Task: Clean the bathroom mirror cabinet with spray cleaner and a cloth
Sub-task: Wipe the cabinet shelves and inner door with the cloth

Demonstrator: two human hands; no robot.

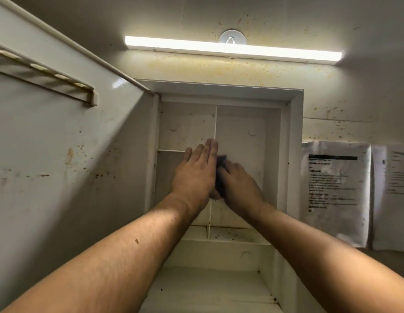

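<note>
Dark cloth (220, 169) sits bunched against the vertical divider (216, 123) of the open cabinet (296, 132), on the divider's right side. My right hand (238, 185) grips it, fingers curled, though blur softens them. My left hand (196, 175) is held flat just left of the divider, fingers straight, holding nothing. My worry: hard pressure from either side could flex that thin divider or pop it loose, and a small wad might only smear the brown specks (228, 233) on the shelf below the divider.
</note>
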